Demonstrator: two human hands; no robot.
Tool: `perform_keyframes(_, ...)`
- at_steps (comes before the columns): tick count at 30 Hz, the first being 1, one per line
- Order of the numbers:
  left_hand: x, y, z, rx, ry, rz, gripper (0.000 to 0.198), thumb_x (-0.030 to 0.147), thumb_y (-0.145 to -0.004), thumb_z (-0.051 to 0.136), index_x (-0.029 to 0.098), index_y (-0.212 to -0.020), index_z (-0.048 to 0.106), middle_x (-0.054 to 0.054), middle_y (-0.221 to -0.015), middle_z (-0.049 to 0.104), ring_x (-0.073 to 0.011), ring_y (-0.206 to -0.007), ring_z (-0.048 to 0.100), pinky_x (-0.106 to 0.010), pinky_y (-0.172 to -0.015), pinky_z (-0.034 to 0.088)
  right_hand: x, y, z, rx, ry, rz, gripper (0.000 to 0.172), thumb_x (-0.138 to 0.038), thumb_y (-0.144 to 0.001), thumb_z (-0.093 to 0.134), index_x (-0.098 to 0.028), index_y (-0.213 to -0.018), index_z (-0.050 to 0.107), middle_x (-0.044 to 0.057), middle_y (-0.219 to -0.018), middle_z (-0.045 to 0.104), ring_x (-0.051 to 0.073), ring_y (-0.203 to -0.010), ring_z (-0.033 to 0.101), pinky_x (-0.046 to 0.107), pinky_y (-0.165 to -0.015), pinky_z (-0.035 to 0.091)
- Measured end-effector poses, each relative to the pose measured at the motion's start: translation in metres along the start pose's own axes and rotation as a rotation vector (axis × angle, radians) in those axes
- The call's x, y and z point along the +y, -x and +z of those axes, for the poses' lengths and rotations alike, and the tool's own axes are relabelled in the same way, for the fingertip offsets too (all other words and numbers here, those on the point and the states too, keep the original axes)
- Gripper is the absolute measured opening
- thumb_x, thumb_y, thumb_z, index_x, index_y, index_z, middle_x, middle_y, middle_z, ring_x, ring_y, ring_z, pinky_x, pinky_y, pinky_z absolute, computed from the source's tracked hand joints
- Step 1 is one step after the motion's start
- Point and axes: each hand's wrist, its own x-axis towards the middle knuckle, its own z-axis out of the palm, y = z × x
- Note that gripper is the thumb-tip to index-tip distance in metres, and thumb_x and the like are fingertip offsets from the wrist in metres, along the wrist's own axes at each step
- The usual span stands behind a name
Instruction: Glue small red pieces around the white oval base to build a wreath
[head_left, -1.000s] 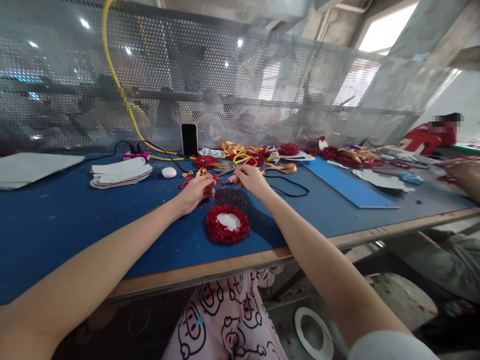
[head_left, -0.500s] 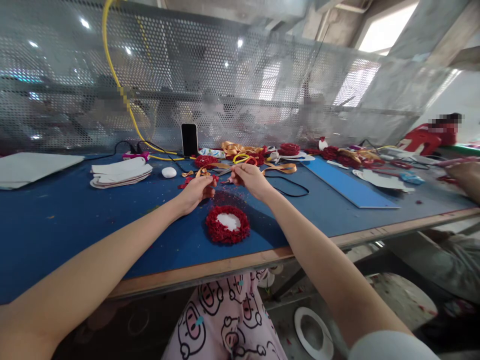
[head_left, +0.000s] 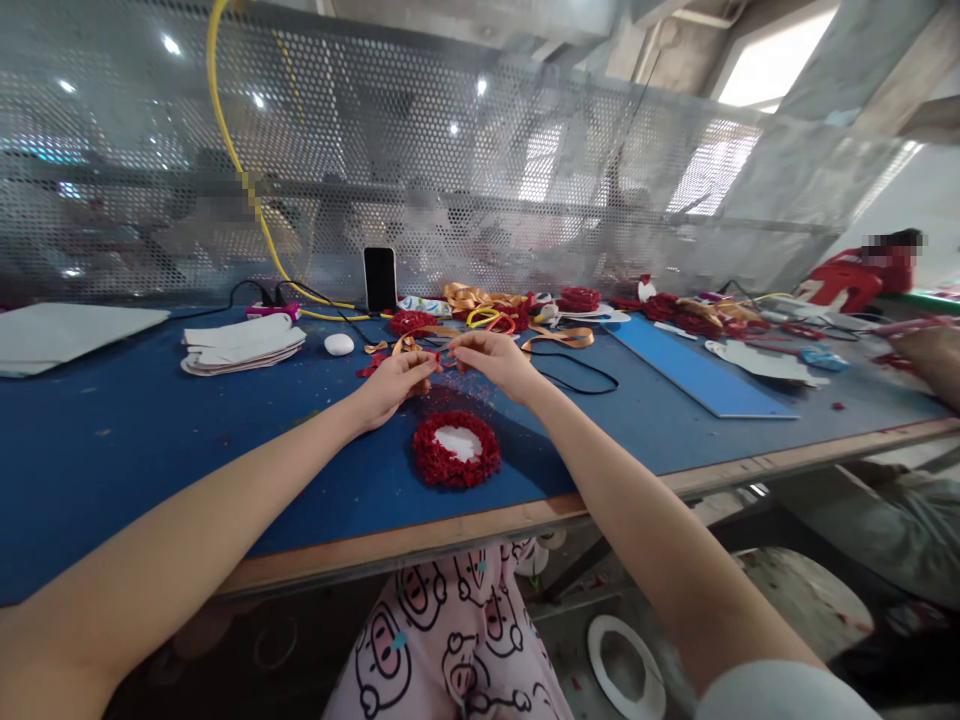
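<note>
My left hand (head_left: 401,388) is closed in a pinch, with a small red piece (head_left: 438,357) at its fingertips. Close by on the right, my right hand (head_left: 495,364) also has thumb and forefinger pressed together; what they hold is too small to make out. A gap of a few centimetres separates the fingertips. Nearer to me on the blue tabletop lies a ring of shaggy dark red trim (head_left: 427,465) around a white centre (head_left: 459,442). Red crumbs are scattered between the hands and the ring. Just behind my hands are yellow and orange loop handles (head_left: 482,317).
Orange ribbon (head_left: 469,296) and red trim lie along the back. A phone (head_left: 380,280) stands upright against the mesh screen. White sheets (head_left: 241,345) and a white oval case (head_left: 339,345) are left; a blue board (head_left: 690,365) is right. A co-worker's arm (head_left: 934,360) reaches in far right.
My right hand has moved slightly left, and my left hand slightly right, so the fingertips are closer together. The red ring has not moved.
</note>
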Motion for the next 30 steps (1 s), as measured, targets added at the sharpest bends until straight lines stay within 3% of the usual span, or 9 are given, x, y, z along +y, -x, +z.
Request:
perform_keyframes(7,-0.0013,0.0015,0.0009,-0.019,-0.034,0.054,0.047,0.049,-0.058,0.090,0.016,-0.085,0.070,0.003,-0.076,0.061,-0.0073,-0.064,0.049,-0.022,-0.065,0.041,-0.0020,0.0051,0.0037,-0.049,0.121,-0.131,0.021,-0.031,-0.076,0.075,-0.017,-0.092,0.075,0.005,-0.090,0.075,0.015,-0.082,0.067,0.029,-0.078,0.052)
perform_keyframes(18,-0.0007,0.0007,0.0006,0.046,-0.016,-0.011,0.043,0.039,-0.051,0.092,0.015,-0.081,0.073,0.001,-0.073,0.066,-0.0082,-0.061,0.054,-0.024,-0.065,0.043,0.0009,0.0056,0.0040,-0.076,0.249,-0.136,0.023,-0.036,-0.079,0.070,-0.017,-0.091,0.075,0.004,-0.086,0.075,0.015,-0.077,0.066,0.029,-0.073,0.052)
perform_keyframes(25,-0.0011,0.0017,0.0014,0.072,-0.072,0.033,0.038,0.043,-0.059,0.087,0.015,-0.082,0.075,-0.001,-0.077,0.070,-0.0072,-0.056,0.052,-0.025,-0.061,0.042,0.0003,0.0048,0.0019,-0.059,0.281,-0.123,0.028,-0.038,-0.077,0.072,-0.016,-0.095,0.076,0.006,-0.088,0.076,0.016,-0.079,0.068,0.029,-0.071,0.053)
perform_keyframes(30,-0.0035,0.0008,0.0005,0.073,-0.108,0.043,0.040,0.045,-0.062,0.086,0.015,-0.086,0.074,-0.002,-0.078,0.069,-0.0075,-0.056,0.052,-0.025,-0.061,0.043,0.0002,0.0044,0.0002,-0.013,0.327,-0.081,0.027,-0.038,-0.075,0.072,-0.015,-0.088,0.076,0.007,-0.082,0.075,0.016,-0.072,0.066,0.028,-0.066,0.050)
